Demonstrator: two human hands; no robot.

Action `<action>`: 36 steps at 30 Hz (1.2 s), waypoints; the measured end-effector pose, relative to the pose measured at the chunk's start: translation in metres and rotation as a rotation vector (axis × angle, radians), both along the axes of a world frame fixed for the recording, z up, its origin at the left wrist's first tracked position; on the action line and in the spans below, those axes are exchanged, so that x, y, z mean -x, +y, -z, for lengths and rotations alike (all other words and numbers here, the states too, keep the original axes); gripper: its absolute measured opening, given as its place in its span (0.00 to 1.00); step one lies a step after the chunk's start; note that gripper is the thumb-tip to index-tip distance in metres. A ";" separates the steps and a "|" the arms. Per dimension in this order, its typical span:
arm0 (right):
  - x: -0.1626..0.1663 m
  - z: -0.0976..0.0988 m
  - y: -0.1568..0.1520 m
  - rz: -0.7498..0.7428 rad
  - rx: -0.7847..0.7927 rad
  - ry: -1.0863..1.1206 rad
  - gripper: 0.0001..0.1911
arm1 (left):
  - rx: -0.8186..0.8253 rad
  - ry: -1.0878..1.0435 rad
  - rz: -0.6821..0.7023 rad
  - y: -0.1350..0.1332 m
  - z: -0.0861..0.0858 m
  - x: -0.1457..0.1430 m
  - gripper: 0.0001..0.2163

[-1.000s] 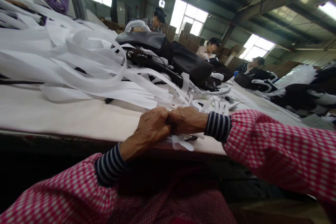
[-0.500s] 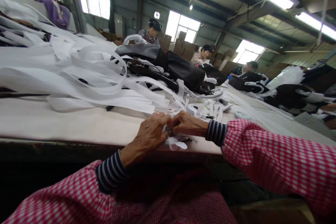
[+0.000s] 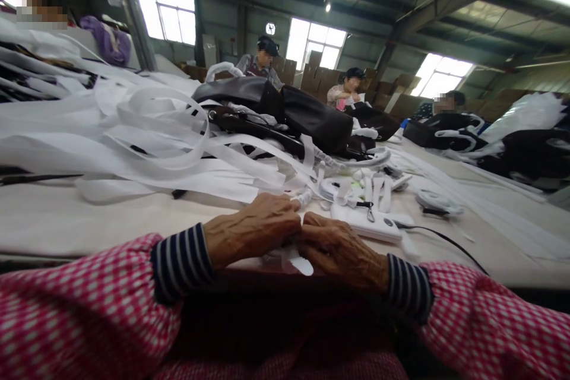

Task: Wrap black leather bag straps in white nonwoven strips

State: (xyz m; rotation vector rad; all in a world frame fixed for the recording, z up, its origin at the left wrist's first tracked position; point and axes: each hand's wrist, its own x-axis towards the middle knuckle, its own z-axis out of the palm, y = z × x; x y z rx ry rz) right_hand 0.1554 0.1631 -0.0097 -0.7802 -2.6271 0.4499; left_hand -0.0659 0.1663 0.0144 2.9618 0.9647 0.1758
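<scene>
1. Head view, centre: the person's left hand comes in from the lower left and the right hand from the lower right, meeting at the near edge of the table. The fingers of both are bent and crowd together; their tips are hidden, so I cannot tell how firmly either hand grips, or which one does.
2. Head view, just below centre: a white strip sticks out beneath the meeting fingers, its rounded end toward the bottom of the frame. A white wrapped piece shows just above the left hand's fingers.
3. Head view, right of centre: a flat white case lies just beyond the right hand, with a dark cord running from it to the lower right. A white coil lies farther right.
4. Head view, left: long white bands are heaped loosely across the table.
5. Head view, upper middle: dark bags lie beyond the bands; behind them are a capped co-worker and another co-worker, before stacked cardboard boxes.
</scene>
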 end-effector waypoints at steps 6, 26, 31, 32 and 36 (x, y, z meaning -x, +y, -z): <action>-0.002 0.005 0.001 -0.031 -0.033 -0.009 0.08 | -0.064 -0.036 0.161 -0.001 0.000 0.014 0.09; 0.002 0.024 0.000 0.073 0.006 0.170 0.09 | -0.430 0.125 0.265 -0.003 0.004 0.003 0.06; 0.001 0.022 -0.003 0.067 -0.006 0.162 0.08 | -0.461 0.194 0.317 0.005 0.017 0.004 0.07; 0.001 0.022 -0.003 0.067 -0.004 0.164 0.08 | -0.448 0.182 0.322 0.007 0.018 0.005 0.07; 0.001 0.025 -0.001 0.070 0.018 0.177 0.09 | -0.392 0.137 0.301 0.005 0.010 0.006 0.05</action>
